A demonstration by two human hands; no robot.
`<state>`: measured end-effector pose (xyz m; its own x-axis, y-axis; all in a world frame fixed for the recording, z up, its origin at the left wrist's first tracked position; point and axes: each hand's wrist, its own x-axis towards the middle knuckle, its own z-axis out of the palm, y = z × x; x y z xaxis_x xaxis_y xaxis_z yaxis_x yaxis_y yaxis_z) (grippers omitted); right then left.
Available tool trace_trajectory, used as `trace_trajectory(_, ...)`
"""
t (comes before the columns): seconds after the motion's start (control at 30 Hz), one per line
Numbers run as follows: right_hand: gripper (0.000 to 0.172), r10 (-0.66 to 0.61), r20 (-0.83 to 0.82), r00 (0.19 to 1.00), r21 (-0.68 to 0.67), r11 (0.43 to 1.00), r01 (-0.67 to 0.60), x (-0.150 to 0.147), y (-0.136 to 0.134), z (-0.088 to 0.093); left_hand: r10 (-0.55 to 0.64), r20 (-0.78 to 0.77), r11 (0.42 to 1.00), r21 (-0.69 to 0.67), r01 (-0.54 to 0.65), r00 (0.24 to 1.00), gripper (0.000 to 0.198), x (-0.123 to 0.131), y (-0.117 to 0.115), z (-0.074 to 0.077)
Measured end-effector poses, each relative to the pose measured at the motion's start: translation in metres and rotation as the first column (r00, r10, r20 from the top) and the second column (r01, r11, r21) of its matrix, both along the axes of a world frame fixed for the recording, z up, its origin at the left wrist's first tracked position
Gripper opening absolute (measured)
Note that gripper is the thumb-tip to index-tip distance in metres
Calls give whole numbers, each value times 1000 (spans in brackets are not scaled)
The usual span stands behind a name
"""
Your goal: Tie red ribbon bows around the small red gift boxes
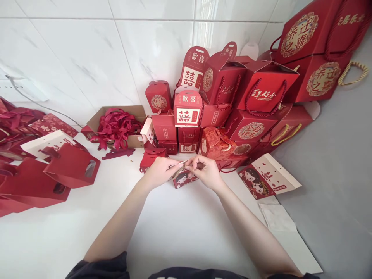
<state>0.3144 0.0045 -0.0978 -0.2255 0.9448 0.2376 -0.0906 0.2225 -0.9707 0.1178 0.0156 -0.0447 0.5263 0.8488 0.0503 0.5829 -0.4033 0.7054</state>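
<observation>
A small red gift box with cartoon faces on its front stands on the white table between my hands. My left hand pinches the pale top flap of this box from the left side. On the right, my right hand has its thumb and forefinger pressed together at the same top edge, near a small brownish bit too tiny to make out. The fingers cover most of the box's top. Just behind my left hand sits a plain red box.
Stacked red gift boxes rise behind my hands and to the right. A cardboard box of red ribbons stands at the back left. Red bags lie at far left. A cartoon-faced box and white sheets are at right.
</observation>
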Motion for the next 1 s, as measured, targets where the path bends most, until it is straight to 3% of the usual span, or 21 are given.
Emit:
trace_trajectory(0.3, 31, 11, 52, 999, 20, 1000, -12, -1, -1, -4, 13, -19, 1000, -23, -14, 1000, 44, -1, 0, 0)
trace_trajectory(0.43, 26, -105, 152, 983, 210, 975, 72, -2, -1, -6, 4, -27, 1000, -20, -5, 1000, 43, -1, 0, 2)
trace_trajectory(0.5, 16, -248, 258, 934, 402, 906, 129, -1, 0, -6, -1, -23, 1000, -16, 0, 1000, 45, -1, 0, 2)
trace_trajectory(0.57, 6, -385, 359, 850, 590, 800, 113, -1, 1, -8, -16, -24, 1000, -8, 16, 1000, 47, -1, 0, 3)
trace_trajectory(0.67, 15, -529, 431, 731, 762, 647, 19, 0, 2, -14, -23, -33, 1000, 12, 24, 999, 45, -1, -1, 4)
trace_trajectory(0.73, 21, -592, 433, 680, 812, 584, -9, 1, 3, -20, -18, -28, 1000, 17, 18, 999, 36, 0, -2, 5)
trace_trajectory(0.8, 25, -597, 442, 669, 804, 595, 1, 2, 4, -27, -25, -19, 1000, 14, 25, 1000, 30, 0, -3, 6)
trace_trajectory(0.93, 18, -505, 405, 762, 658, 740, 140, 0, 5, -34, -59, -21, 998, -3, 59, 998, 34, -1, -4, 8)
trace_trajectory(1.0, 15, -498, 364, 787, 604, 770, 208, -3, 5, -32, -73, -8, 997, -37, 72, 997, 36, -2, -4, 9)
